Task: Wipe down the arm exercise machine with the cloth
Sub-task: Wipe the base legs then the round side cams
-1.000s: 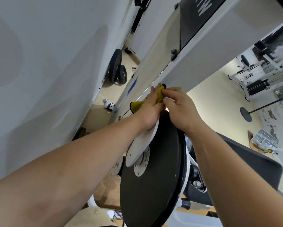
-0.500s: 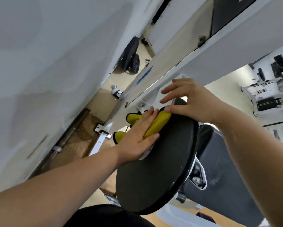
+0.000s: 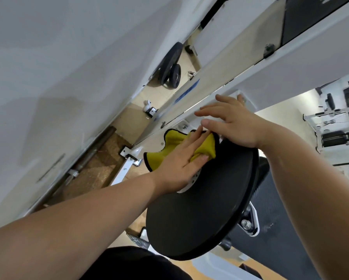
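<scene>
Two weight plates lean by the wall at the back. My left hand lies flat, fingers straight, pressing the yellow cloth onto the upper part of the machine's black disc. Just right of it, my right hand is spread and relaxed, grasping nothing. Its heel is over the disc's rim and its fingertips seem to touch the white frame.
</scene>
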